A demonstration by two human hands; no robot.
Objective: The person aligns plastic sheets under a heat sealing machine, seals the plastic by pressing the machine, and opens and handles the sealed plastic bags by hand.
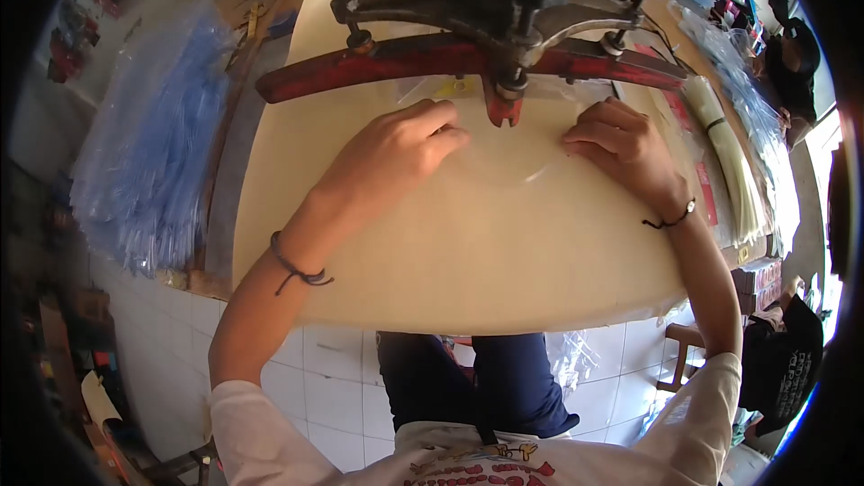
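Observation:
My left hand (421, 139) is closed in a pinch over the cream-coloured work surface (468, 252), left of centre. To the right, my right hand (621, 139) has its fingers curled together above the same surface. Between the two hands lies a clear plastic sheet (517, 162), seen mostly by its glints; its edges are hard to make out. Both hands are near its sides, and what their fingertips pinch is too small to tell. A red metal bar (387, 63) of a press-like machine spans just beyond both hands, with a notched red tip between them.
Bundles of bluish clear plastic (157, 135) lie on the left, with more plastic (733, 81) at the right edge. A tied pale roll (729, 157) lies right of the surface. Parts of other people show at the far right.

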